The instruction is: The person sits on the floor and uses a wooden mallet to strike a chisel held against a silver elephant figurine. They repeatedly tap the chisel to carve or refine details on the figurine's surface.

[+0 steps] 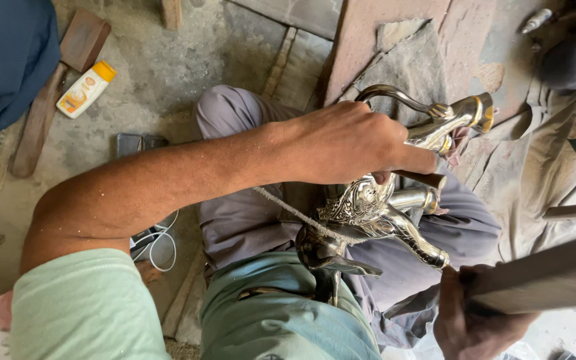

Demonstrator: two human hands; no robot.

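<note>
Silvery metal horse figure (375, 213) under left hand (348, 143), on lap.

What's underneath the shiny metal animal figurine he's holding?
The shiny silver metal animal figurine rests on the person's lap, on grey trousers. The left hand covers its upper part; what lies directly beneath it is hidden.

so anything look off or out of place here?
Nothing damaged or spilled. Oddities: a white bottle with a yellow cap lies on its side on the dusty floor, and a phone sits there beside the knee. The left hand grips the silver figurine; the right hand holds a flat file.
</note>
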